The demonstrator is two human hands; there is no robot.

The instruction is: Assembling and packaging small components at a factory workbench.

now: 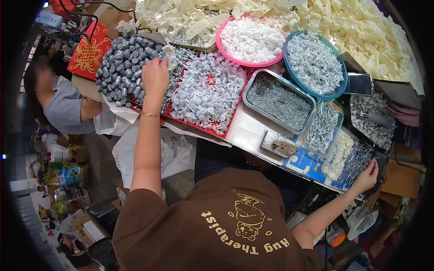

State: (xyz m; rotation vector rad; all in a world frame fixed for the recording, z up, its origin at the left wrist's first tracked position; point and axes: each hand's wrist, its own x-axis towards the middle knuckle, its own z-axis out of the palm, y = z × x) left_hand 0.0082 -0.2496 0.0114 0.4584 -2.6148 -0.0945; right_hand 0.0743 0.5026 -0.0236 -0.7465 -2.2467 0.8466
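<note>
Apparently pinched — cream plastic piece (171,58) in left hand (156,76), right hand (367,175) beside metal pins (357,163) — finger closure unclear.

The cream piece (171,54) looks plastic, the tray (270,116) shiny metal, the shirt (181,226) matt cloth.

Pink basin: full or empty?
Full: small white plastic pieces cover its bottom and reach the rim of the pink basin all round.

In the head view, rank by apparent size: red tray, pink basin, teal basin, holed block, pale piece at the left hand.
1. Red tray
2. Pink basin and teal basin: too alike to rank
3. Holed block
4. Pale piece
</note>
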